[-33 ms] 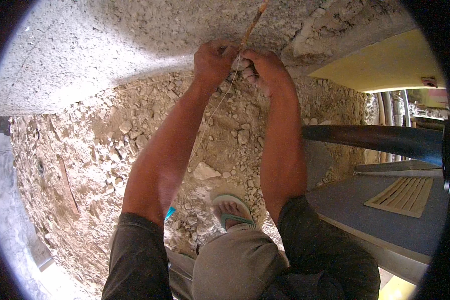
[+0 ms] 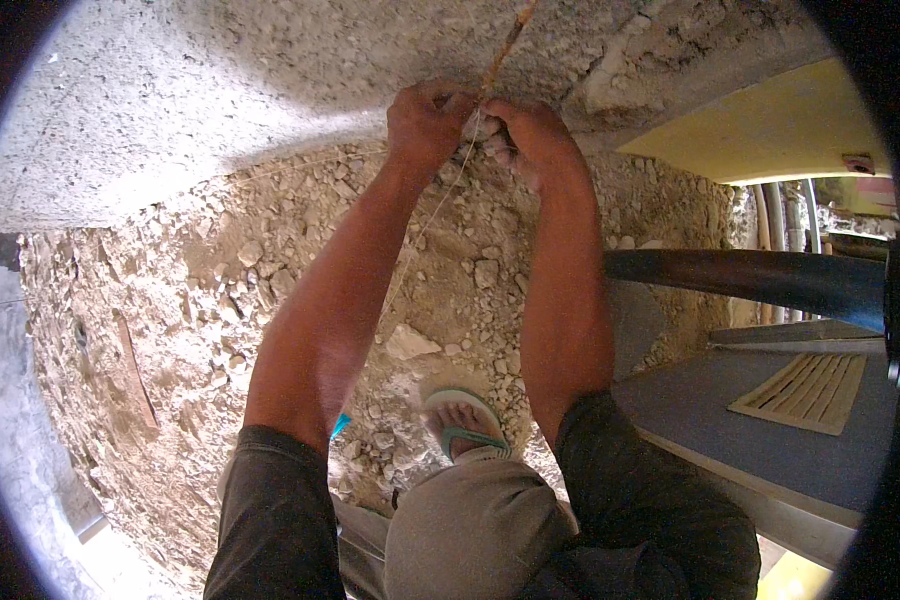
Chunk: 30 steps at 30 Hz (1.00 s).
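Observation:
A thin rusty metal rod [image 2: 507, 45] slants down along the rough grey wall, and its lower end meets my fingertips. My left hand [image 2: 426, 128] is closed beside that end, thumb and forefinger pinched at the pale string [image 2: 448, 193]. From the other side my right hand [image 2: 538, 135] is closed too, its thumb and forefinger pinching at the same spot, with the other fingers curled under. The string runs from between both hands down toward my left forearm. Whether it is looped or knotted round the rod is hidden by my fingers.
Stony, loose ground [image 2: 270, 260] lies below the wall [image 2: 150, 110]. A yellow panel [image 2: 770, 125] juts in at the upper right. Beneath it are a dark pipe [image 2: 740, 278] and a dark grey board [image 2: 750, 450] with a slatted vent [image 2: 803, 393]. My sandalled foot [image 2: 462, 420] stands among the stones.

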Tool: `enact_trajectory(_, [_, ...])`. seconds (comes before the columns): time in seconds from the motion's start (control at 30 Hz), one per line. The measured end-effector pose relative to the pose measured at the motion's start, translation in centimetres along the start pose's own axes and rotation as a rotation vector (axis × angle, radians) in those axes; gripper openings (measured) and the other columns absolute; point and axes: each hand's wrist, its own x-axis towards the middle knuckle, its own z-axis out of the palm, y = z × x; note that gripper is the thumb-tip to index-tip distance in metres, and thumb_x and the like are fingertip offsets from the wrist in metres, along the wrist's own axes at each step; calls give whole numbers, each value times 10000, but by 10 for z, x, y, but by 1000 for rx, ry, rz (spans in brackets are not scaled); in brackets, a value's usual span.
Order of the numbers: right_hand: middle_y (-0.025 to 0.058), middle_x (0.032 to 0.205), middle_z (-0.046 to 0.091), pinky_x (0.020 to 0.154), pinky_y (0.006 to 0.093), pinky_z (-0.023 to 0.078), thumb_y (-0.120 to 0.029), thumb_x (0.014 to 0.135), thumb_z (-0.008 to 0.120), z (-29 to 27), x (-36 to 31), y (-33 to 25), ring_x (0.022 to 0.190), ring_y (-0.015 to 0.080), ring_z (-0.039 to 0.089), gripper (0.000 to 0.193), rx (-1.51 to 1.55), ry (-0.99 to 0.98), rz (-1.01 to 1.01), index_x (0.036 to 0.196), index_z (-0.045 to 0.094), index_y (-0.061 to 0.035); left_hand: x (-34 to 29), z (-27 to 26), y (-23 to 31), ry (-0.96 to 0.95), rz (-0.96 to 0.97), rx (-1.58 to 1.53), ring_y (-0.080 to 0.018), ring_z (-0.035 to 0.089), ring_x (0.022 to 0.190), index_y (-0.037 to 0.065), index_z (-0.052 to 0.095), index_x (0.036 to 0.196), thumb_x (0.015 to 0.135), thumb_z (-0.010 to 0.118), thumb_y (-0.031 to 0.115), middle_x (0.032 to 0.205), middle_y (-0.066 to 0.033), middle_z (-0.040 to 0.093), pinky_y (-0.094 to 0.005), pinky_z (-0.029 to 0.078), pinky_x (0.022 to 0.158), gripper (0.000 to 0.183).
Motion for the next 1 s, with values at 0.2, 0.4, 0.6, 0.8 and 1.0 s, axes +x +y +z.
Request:
enact_trajectory(0.2, [16, 681, 549, 491, 290, 405, -227, 872, 625, -3, 9, 9, 552, 122, 475, 189, -19, 33, -65, 805, 612, -51, -2, 2, 2, -24, -152, 9, -151, 571, 615, 32, 695, 905, 856, 639, 223, 729, -69, 658, -323, 460, 569, 205])
enact_trajectory(0.4, [24, 672, 531, 520, 328, 417, -253, 884, 586, -1, 17, 8, 552, 140, 469, 214, -98, 43, -83, 792, 600, -60, -1, -1, 2, -48, -195, -97, -200, 611, 624, 34, 712, 839, 809, 687, 269, 697, -112, 660, -352, 488, 620, 238])
enact_trajectory(0.6, [14, 698, 489, 543, 351, 412, -274, 899, 573, 2, 21, 9, 569, 144, 453, 239, -126, 49, -1, 834, 580, -43, 4, 6, -10, -10, -144, -88, -216, 611, 590, 13, 695, 744, 785, 704, 313, 647, -125, 651, -377, 492, 608, 303])
enact_trajectory(0.8, [29, 755, 512, 569, 353, 418, -267, 907, 561, 7, 27, 29, 599, 151, 457, 243, -139, -24, -33, 918, 595, -27, 1, 8, -29, -44, -141, -21, -223, 595, 565, -4, 682, 718, 774, 708, 291, 630, -121, 643, -384, 482, 579, 302])
enact_trajectory(1.0, [35, 739, 505, 599, 359, 426, -235, 909, 535, 10, 41, 49, 634, 164, 471, 213, -360, 36, -191, 933, 601, -34, 2, 13, -34, -48, -241, 8, -249, 639, 609, 9, 707, 760, 763, 703, 294, 670, -135, 665, -392, 503, 613, 285])
